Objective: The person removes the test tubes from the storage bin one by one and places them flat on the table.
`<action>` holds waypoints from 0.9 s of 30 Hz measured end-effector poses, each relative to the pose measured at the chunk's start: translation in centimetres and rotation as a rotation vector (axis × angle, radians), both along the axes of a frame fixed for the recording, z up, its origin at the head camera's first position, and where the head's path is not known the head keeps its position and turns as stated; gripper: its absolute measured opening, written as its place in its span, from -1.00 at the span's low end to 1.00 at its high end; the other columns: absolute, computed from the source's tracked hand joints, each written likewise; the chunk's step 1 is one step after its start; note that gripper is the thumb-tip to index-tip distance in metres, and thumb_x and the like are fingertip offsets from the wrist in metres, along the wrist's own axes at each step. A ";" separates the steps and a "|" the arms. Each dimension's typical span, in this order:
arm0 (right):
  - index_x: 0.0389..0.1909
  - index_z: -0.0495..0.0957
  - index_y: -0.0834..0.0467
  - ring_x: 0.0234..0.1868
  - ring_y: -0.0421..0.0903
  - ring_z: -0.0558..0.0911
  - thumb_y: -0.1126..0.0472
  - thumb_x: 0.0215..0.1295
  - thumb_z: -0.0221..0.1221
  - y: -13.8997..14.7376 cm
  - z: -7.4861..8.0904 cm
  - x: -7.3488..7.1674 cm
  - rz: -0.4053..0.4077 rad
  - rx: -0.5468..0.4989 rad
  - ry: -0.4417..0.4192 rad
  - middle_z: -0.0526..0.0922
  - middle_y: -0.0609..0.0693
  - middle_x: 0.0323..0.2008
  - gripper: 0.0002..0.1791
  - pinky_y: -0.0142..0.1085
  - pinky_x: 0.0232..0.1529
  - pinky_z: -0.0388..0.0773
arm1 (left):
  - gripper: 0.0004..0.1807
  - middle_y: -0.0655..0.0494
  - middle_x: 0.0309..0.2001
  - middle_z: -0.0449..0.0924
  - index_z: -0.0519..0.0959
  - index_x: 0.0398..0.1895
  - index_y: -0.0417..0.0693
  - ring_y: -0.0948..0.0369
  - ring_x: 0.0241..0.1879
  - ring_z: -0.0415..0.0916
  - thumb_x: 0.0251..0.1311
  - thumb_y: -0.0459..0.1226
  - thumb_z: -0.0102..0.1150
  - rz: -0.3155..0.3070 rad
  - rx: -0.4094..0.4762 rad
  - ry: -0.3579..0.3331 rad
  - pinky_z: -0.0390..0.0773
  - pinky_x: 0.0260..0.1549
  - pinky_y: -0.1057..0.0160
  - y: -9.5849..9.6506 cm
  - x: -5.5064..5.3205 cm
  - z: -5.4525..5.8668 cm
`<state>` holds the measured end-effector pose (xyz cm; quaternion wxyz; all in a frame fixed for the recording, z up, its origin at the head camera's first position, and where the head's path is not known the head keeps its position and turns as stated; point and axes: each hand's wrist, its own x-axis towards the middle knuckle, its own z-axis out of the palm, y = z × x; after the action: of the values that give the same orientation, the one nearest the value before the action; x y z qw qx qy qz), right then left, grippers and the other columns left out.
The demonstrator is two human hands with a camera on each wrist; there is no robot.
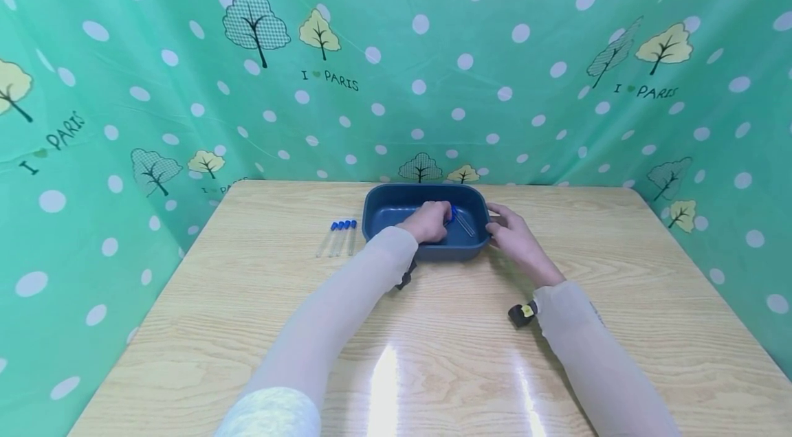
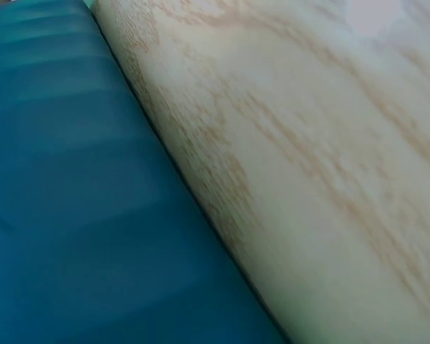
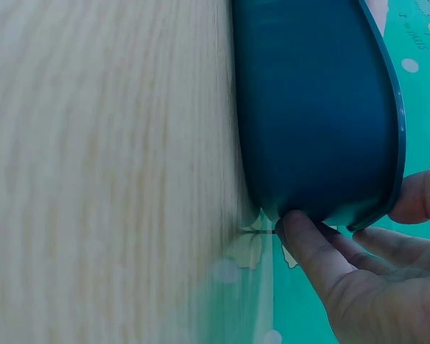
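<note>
A dark blue plastic basin [image 1: 467,253] stands near the table's back edge. Inside it, at the right, lie clear test tubes [image 1: 465,224] with blue caps; how many is hard to tell. My left hand [image 1: 428,221] reaches into the basin with bent fingers beside the caps, its fingertips hidden. My right hand [image 1: 512,234] holds the basin's right end; in the right wrist view the thumb is at the rim and the fingers [image 3: 312,247] rest against the outer wall. The left wrist view shows only the basin's wall [image 2: 93,201] and the table.
Several blue-capped test tubes [image 1: 337,238] lie side by side on the wooden table [image 1: 247,313], left of the basin. A green dotted curtain [image 1: 421,80] hangs behind and at both sides. Dark wrist cameras [image 1: 522,314] sit under the wrists.
</note>
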<state>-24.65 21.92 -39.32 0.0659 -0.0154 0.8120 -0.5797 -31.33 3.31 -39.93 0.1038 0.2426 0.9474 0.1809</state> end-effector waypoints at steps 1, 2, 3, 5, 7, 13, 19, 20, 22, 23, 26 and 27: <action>0.34 0.02 0.20 0.13 0.14 0.37 0.35 0.31 -0.21 0.0 0.0 0.0 -0.002 -0.002 0.001 0.28 0.31 0.16 -0.45 -0.13 0.00 0.42 | -0.69 0.14 -0.22 0.44 0.43 -0.15 -0.03 0.21 -0.25 0.37 -0.04 -0.38 0.08 -0.001 0.001 -0.003 0.41 -0.26 0.29 0.0 0.0 0.0; 0.34 0.02 0.20 0.13 0.14 0.37 0.35 0.31 -0.21 0.0 0.0 0.0 -0.002 -0.004 0.002 0.28 0.32 0.16 -0.45 -0.12 0.00 0.42 | -0.68 0.14 -0.21 0.44 0.43 -0.14 -0.02 0.21 -0.24 0.37 -0.03 -0.38 0.09 0.001 0.000 -0.006 0.41 -0.25 0.29 0.0 0.0 0.1; 0.34 0.02 0.20 0.13 0.14 0.37 0.35 0.31 -0.20 0.1 -0.1 -0.1 -0.003 -0.009 0.002 0.28 0.32 0.15 -0.45 -0.12 0.00 0.42 | -0.68 0.15 -0.20 0.44 0.43 -0.13 -0.02 0.22 -0.24 0.36 -0.03 -0.38 0.09 0.001 -0.001 -0.007 0.41 -0.24 0.29 0.0 0.0 0.1; 0.34 0.02 0.21 0.13 0.15 0.37 0.36 0.32 -0.21 0.1 -0.1 -0.1 0.000 -0.018 0.003 0.28 0.32 0.15 -0.45 -0.12 0.01 0.41 | -0.67 0.15 -0.19 0.44 0.43 -0.13 -0.01 0.22 -0.23 0.37 -0.03 -0.38 0.09 0.003 0.001 -0.011 0.42 -0.23 0.29 -0.1 0.0 0.0; 0.34 0.02 0.21 0.13 0.15 0.37 0.36 0.31 -0.20 0.1 -0.2 -0.1 0.000 -0.022 0.004 0.29 0.32 0.15 -0.45 -0.12 0.01 0.41 | -0.67 0.15 -0.19 0.45 0.43 -0.12 -0.01 0.23 -0.23 0.37 -0.03 -0.38 0.10 0.003 0.003 -0.012 0.42 -0.21 0.28 -0.1 0.0 0.0; 0.34 0.02 0.19 0.13 0.13 0.38 0.35 0.30 -0.19 0.1 -0.2 -0.1 0.000 -0.015 0.010 0.30 0.31 0.15 -0.44 -0.12 0.01 0.42 | -0.66 0.14 -0.15 0.46 0.44 -0.10 0.00 0.23 -0.21 0.36 -0.01 -0.38 0.11 0.004 0.007 -0.012 0.42 -0.18 0.27 -0.1 -0.1 -0.1; 0.34 0.02 0.19 0.14 0.14 0.37 0.35 0.31 -0.19 0.0 -0.2 -0.1 0.003 -0.014 0.007 0.29 0.32 0.15 -0.44 -0.12 0.02 0.40 | -0.65 0.12 -0.12 0.46 0.44 -0.08 -0.02 0.23 -0.20 0.36 -0.01 -0.38 0.11 0.007 0.005 -0.016 0.42 -0.16 0.26 -0.2 0.1 0.0; 0.34 0.02 0.19 0.14 0.14 0.36 0.35 0.31 -0.19 0.0 -0.2 -0.1 0.005 -0.016 0.005 0.29 0.32 0.15 -0.44 -0.11 0.02 0.40 | -0.65 0.12 -0.12 0.46 0.44 -0.08 -0.02 0.23 -0.20 0.36 -0.01 -0.38 0.11 0.007 0.005 -0.016 0.43 -0.16 0.26 -0.2 0.1 0.0; 0.34 0.01 0.20 0.14 0.15 0.36 0.35 0.31 -0.19 -0.1 -0.2 -0.1 0.007 -0.022 0.003 0.28 0.33 0.16 -0.44 -0.11 0.03 0.39 | -0.65 0.12 -0.13 0.47 0.44 -0.08 -0.02 0.23 -0.20 0.36 -0.01 -0.39 0.11 0.007 0.005 -0.014 0.43 -0.17 0.26 -0.3 0.1 0.0; 0.34 0.00 0.20 0.14 0.16 0.35 0.36 0.31 -0.20 -0.1 -0.2 -0.1 0.008 -0.024 0.003 0.27 0.33 0.16 -0.44 -0.11 0.03 0.39 | -0.65 0.12 -0.13 0.47 0.44 -0.08 -0.02 0.23 -0.21 0.37 -0.01 -0.39 0.11 0.006 0.005 -0.013 0.43 -0.17 0.26 -0.3 0.1 0.0; 0.34 0.01 0.20 0.14 0.15 0.36 0.36 0.31 -0.20 -0.1 -0.2 -0.1 0.001 -0.027 0.002 0.28 0.33 0.16 -0.44 -0.11 0.02 0.40 | -0.65 0.12 -0.15 0.47 0.44 -0.08 -0.02 0.22 -0.22 0.38 -0.01 -0.39 0.11 0.005 0.006 -0.014 0.44 -0.20 0.25 -0.3 0.0 -0.2; 0.34 0.01 0.20 0.14 0.15 0.36 0.36 0.31 -0.20 -0.1 -0.2 -0.1 0.001 -0.028 0.002 0.28 0.33 0.16 -0.44 -0.11 0.02 0.40 | -0.65 0.13 -0.15 0.47 0.44 -0.08 -0.01 0.22 -0.22 0.38 -0.01 -0.39 0.11 0.003 0.005 -0.013 0.44 -0.20 0.25 -0.2 0.0 -0.2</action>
<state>-24.70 21.83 -39.50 0.0652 -0.0173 0.8039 -0.5910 -31.35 3.07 -40.16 0.1091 0.2401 0.9467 0.1851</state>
